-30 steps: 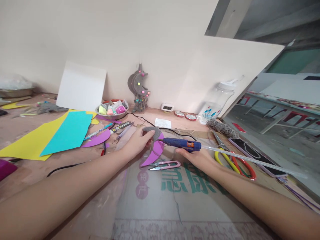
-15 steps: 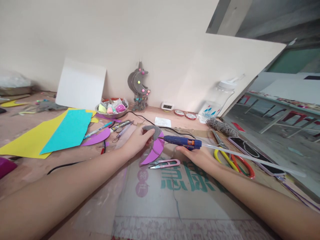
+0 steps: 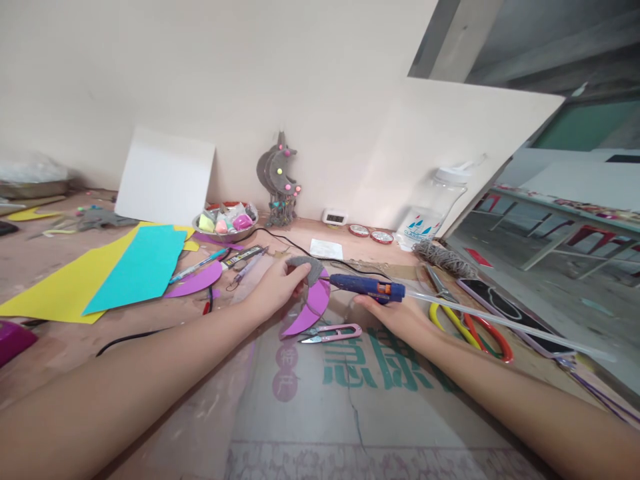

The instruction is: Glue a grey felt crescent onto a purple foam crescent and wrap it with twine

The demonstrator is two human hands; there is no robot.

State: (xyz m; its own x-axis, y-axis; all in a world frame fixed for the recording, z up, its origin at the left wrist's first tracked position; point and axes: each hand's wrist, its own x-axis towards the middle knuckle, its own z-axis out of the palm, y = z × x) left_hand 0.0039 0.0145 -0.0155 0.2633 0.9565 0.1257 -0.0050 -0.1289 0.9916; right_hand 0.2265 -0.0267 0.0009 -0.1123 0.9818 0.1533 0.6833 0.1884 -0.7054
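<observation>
My left hand pinches the top of a purple crescent, whose upper end is wrapped in grey yarn. A blue hot glue gun with a long clear glue stick out of its back is gripped in my right hand. Its nozzle touches or nearly touches the crescent's edge beside the yarn. Just below the crescent lie pink thread snips. To the right of my right hand rest scissors with yellow and red handles.
A grey crescent ornament stands against the wall. Nearby are a bowl of colored clay packs, yellow sheet, turquoise sheet, water bottle, skein of grey yarn and phone. A black cord crosses behind my hands.
The view has tilted slightly, so everything sits a little lower. Both hands keep their grips, and the glue gun's tip stays by the yarn-wrapped end of the crescent.
</observation>
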